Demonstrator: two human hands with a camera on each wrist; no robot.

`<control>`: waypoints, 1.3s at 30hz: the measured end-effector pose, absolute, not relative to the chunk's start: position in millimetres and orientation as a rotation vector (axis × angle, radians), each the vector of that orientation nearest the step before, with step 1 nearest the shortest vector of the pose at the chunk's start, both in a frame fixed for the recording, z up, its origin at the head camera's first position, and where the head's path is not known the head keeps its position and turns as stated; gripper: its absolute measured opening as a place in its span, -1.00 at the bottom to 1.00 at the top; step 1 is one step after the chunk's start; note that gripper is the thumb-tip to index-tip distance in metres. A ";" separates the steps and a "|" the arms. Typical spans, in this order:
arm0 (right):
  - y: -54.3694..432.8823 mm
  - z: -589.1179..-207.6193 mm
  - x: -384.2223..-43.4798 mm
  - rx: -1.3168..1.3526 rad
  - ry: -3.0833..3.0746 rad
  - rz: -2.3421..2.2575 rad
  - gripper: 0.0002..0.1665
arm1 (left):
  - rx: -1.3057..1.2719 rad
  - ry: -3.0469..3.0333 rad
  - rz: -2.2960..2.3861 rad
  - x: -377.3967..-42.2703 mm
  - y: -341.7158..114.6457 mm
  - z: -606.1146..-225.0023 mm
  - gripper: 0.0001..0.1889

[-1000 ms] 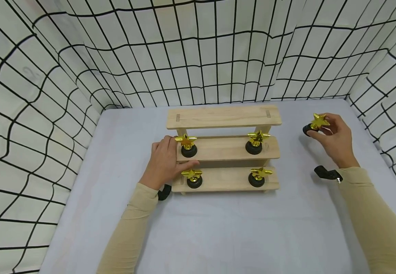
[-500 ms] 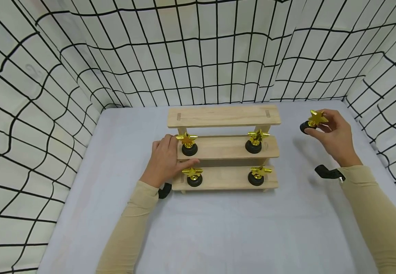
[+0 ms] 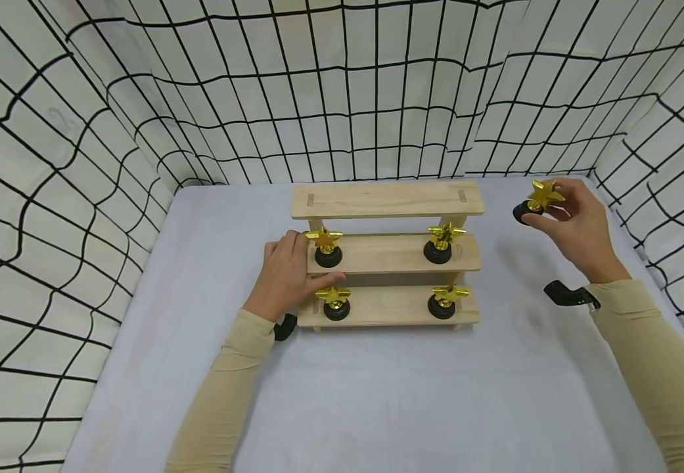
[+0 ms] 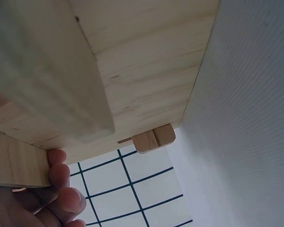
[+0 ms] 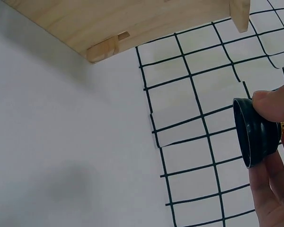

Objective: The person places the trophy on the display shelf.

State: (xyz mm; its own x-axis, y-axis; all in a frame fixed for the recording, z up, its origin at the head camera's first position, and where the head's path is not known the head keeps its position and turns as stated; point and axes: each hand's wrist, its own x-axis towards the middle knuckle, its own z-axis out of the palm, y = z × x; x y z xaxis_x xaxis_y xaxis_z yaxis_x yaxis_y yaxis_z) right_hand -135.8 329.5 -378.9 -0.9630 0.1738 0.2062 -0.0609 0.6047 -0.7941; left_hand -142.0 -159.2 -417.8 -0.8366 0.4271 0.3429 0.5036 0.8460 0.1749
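Observation:
A three-tier wooden shelf (image 3: 389, 253) stands on the white table. My left hand (image 3: 282, 276) grips its left side at the middle tier, thumb towards the front; in the left wrist view the fingertips (image 4: 59, 175) curl round a board's edge. To the right of the shelf, my right hand (image 3: 584, 226) pinches a small gold star trophy (image 3: 543, 196) above the table. Its black round base (image 5: 255, 132) lies between thumb and fingers in the right wrist view, tilted, hollow underside showing. Star trophies stand at both ends of the middle tier, like this one (image 3: 438, 246), and of the bottom tier.
The top tier (image 3: 386, 200) bears no trophy. Black grid netting over white walls (image 3: 371, 92) encloses the back and both sides of the white table (image 3: 389, 401). A black wrist-camera mount (image 3: 569, 293) juts from the right sleeve.
My right hand has risen and moved slightly left and towards the back, carrying the trophy. My left hand keeps its grip on the shelf, which stays nearly in place.

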 end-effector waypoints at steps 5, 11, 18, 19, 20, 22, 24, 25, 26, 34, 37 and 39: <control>323.9 -368.8 -136.3 -0.044 -2.571 1.291 -0.23 | -0.708 -2.735 -0.386 -142.0 -159.5 -417.6 -0.13; 315.5 -357.3 -137.0 -0.001 -2.577 1.270 -0.23 | -0.712 -2.722 -0.403 -142.6 -160.1 -418.8 -0.13; 307.1 -345.0 -139.9 0.102 -2.544 1.287 -0.22 | -0.722 -2.716 -0.402 -142.2 -161.9 -420.1 0.01; 305.9 -343.3 -140.0 0.112 -2.542 1.290 -0.21 | -0.722 -2.715 -0.406 -142.3 -162.0 -420.4 0.05; 304.6 -341.5 -139.8 0.116 -2.543 1.284 -0.22 | -0.723 -2.713 -0.412 -142.3 -161.8 -420.3 0.09; 302.4 -338.1 -139.9 0.125 -2.540 1.284 -0.22 | -0.723 -2.712 -0.422 -142.6 -161.4 -420.6 0.15; 299.8 -334.8 -139.8 0.136 -2.537 1.293 -0.23 | -0.722 -2.714 -0.424 -142.7 -160.9 -420.4 0.17; 298.6 -333.2 -139.9 0.140 -2.534 1.300 -0.23 | -0.723 -2.714 -0.422 -142.4 -160.7 -420.0 0.18; 297.3 -331.8 -139.9 0.143 -2.534 1.305 -0.23 | -0.723 -2.716 -0.421 -142.4 -160.6 -419.9 0.18; 284.7 -323.0 -143.5 0.193 -2.538 1.299 -0.17 | -0.730 -2.697 -0.394 -142.5 -161.6 -420.1 0.15; 279.4 -320.0 -145.5 0.254 -2.514 1.324 -0.16 | -0.732 -2.690 -0.394 -141.9 -161.6 -419.8 0.17; 275.9 -318.2 -146.7 0.292 -2.500 1.343 -0.17 | -0.733 -2.690 -0.391 -141.6 -161.4 -419.5 0.17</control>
State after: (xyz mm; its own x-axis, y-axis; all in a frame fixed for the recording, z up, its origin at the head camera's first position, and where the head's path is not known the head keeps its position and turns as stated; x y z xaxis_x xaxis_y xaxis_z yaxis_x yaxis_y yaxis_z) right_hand -146.7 275.9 -318.2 -0.9381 -0.0419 0.3437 -0.3097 0.5452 -0.7790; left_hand -141.6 -161.4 -419.5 -0.8152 0.4397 0.3770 0.5289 0.8304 0.1752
